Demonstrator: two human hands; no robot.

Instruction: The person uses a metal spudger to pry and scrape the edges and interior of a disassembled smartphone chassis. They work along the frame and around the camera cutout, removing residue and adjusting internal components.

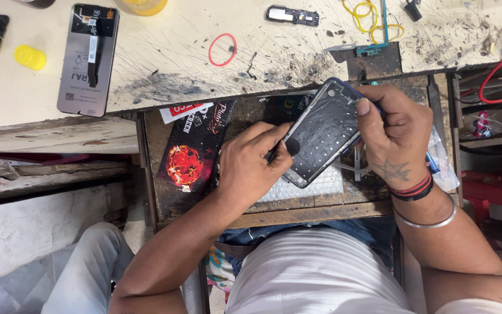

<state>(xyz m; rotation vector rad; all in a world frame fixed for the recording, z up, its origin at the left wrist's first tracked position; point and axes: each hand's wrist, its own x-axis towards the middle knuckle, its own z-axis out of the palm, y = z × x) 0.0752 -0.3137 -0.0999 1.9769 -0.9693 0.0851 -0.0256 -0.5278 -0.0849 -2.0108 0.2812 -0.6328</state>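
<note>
Phone frame (323, 131): opened phone body with dark inner face up, tilted diagonally over the pulled-out drawer (158, 174) below the bench (175, 58) edge.
Left hand (250, 168): fingers curled closed at the frame's lower-left edge — pinching a thin dark tool whose tip meets the frame.
Right hand (393, 136): closed around the frame's upper-right corner, thumb pressed on its rim.
Black packet (196, 151): flat rectangular package in the drawer, left of the left hand — black with a red-orange globe picture.
Red-and-white label (184, 110): slanted strip at the packet's top.
Bubble wrap (321, 185): white sheet under the frame.
Second phone (88, 58): grey, back opened, lying on the bench top left.
Red rubber band (222, 49): loop on the bench.
Yellow cap (29, 57): left of the second phone.
</note>
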